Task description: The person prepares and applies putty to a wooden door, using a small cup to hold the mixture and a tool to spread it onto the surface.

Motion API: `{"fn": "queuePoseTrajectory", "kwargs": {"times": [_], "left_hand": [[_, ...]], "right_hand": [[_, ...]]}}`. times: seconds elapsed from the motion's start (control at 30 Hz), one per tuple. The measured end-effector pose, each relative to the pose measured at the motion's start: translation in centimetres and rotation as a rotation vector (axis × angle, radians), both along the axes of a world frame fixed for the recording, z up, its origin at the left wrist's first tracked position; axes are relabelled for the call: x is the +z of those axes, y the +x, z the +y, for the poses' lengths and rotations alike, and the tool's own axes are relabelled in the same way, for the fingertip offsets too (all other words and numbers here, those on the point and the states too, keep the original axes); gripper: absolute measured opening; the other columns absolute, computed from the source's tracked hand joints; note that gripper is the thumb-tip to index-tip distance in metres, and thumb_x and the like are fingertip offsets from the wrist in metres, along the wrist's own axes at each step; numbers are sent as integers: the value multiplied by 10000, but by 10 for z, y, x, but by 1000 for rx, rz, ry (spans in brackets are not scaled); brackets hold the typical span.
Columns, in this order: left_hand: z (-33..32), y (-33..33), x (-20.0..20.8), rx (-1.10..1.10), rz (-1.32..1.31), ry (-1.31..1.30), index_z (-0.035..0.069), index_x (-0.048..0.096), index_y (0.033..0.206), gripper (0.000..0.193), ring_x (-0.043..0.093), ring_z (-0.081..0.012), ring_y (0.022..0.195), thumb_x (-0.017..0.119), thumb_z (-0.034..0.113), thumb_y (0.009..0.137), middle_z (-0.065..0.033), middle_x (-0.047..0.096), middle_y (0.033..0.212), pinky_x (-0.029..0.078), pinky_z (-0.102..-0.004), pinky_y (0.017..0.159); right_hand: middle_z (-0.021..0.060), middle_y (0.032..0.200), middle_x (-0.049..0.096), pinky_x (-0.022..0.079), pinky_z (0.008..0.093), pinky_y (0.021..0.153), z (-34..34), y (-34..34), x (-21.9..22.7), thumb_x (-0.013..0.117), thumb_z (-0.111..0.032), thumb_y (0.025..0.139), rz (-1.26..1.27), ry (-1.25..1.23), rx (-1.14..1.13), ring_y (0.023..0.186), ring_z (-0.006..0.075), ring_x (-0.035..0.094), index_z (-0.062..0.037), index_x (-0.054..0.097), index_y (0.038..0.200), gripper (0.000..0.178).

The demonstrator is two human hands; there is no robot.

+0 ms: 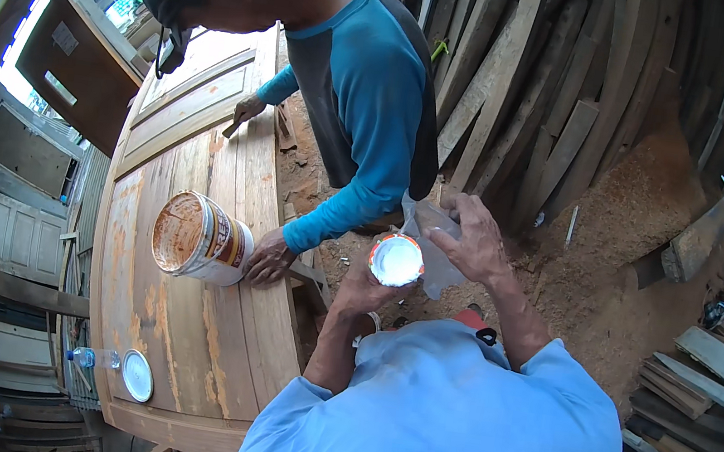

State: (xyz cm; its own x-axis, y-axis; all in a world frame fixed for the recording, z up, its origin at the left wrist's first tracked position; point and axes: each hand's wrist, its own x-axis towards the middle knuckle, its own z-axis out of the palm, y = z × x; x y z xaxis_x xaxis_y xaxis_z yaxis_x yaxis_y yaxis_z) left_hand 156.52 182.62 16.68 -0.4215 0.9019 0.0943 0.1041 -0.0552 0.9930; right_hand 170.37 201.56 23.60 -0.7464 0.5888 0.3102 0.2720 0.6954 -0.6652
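My left hand (360, 290) is closed around a small open can (397, 261) with white stuff inside and an orange-red edge. Beside it, my right hand (477, 243) pinches a clear plastic bag (440, 275), which hangs crumpled next to the can. Left of my hands lies a wooden panel door (242, 338) with orange-brown filler patches. A white bucket (231, 250) smeared inside with brown paste stands tilted on it. A co-worker's hand (270, 258) touches the bucket's base; their other hand (249, 109) holds a small scraper (230, 130) against the wood.
The co-worker (371, 90) leans over the door from the far side. A round white lid (137, 376) and a clear plastic bottle (93, 358) lie near the door's left edge. Long planks (572, 89) lean behind sawdust (630, 206). Wood offcuts (714, 364) are stacked at right.
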Motion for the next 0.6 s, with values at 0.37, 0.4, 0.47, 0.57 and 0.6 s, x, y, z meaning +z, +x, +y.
{"fn": "queuePoseTrajectory", "kwargs": {"times": [0.37, 0.4, 0.47, 0.57, 0.6], "left_hand": [[-15, -12, -19, 33, -389, 187, 28, 561, 1360, 702, 654, -179, 1127, 886, 26, 738, -53, 675, 1223, 533, -384, 1003], [-15, -12, -19, 45, -403, 193, 26, 561, 1361, 694, 652, -181, 1133, 876, 15, 743, -57, 672, 1229, 533, -387, 1005], [-15, -15, -18, 67, -427, 205, 22, 559, 1361, 679, 649, -186, 1143, 857, -7, 752, -64, 666, 1242, 532, -392, 1009], [-16, -22, -18, 64, -366, 226, 18, 555, 1368, 659, 647, -207, 1166, 829, -27, 770, -75, 665, 1247, 533, -405, 1016], [-16, -24, -19, 55, -346, 237, 18, 554, 1370, 659, 647, -210, 1170, 826, -29, 772, -77, 665, 1248, 533, -407, 1018]], "right_hand": [[204, 1026, 681, 536, 421, 819, 32, 6, -30, 713, -216, 836, -32, -348, 132, 925, 307, 688, 1, 685, 1115, 354], [208, 1099, 672, 532, 416, 832, 32, 8, -29, 723, -228, 844, -49, -417, 194, 960, 292, 679, -8, 689, 1154, 382], [171, 1236, 584, 535, 391, 878, 27, 12, -23, 728, -188, 864, 124, -482, 284, 1029, 242, 623, -34, 680, 1204, 376], [179, 1410, 470, 503, 425, 965, 25, 20, 0, 742, -200, 879, 245, -366, 287, 1152, 268, 563, -87, 686, 1263, 405], [192, 1462, 435, 486, 448, 998, 25, 22, 7, 748, -217, 881, 262, -291, 267, 1197, 294, 547, -107, 692, 1281, 418]]}}
